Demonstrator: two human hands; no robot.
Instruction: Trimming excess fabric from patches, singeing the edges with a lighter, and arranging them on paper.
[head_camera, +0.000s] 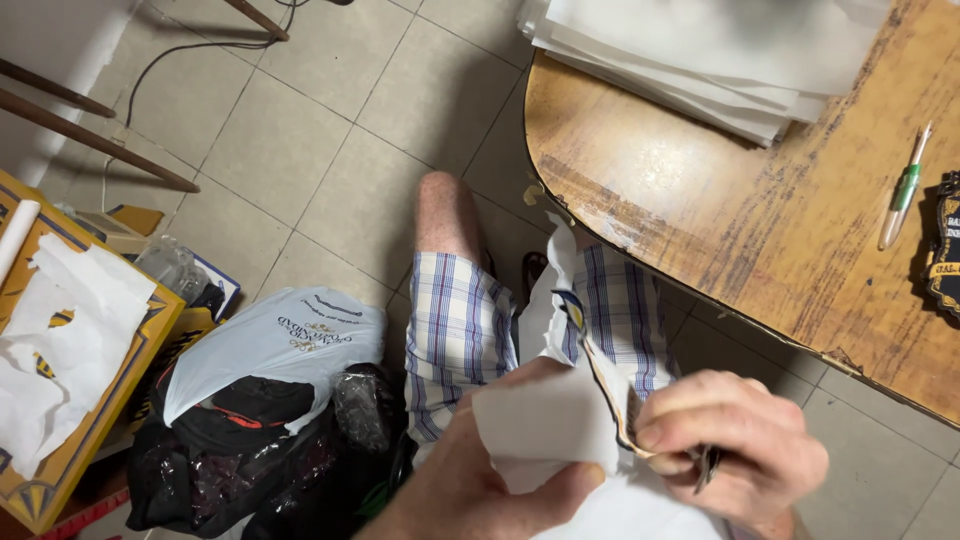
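Note:
My left hand (490, 490) grips a white sheet of paper backing (545, 425) low in the view, thumb pressed on its lower edge. My right hand (730, 440) pinches the sheet's right edge, where a dark patch with a yellow border (600, 370) is attached, and a small dark metal tool (706, 468) shows under its fingers. The sheet hangs over my lap, above checked shorts (460, 330).
A worn wooden table (700, 210) fills the right, carrying a stack of white sheets (700, 60), a green and white pen (905, 185) and a dark embroidered patch (945, 245). Left on the tiled floor sit plastic bags (270, 400) and a yellow box of paper scraps (70, 350).

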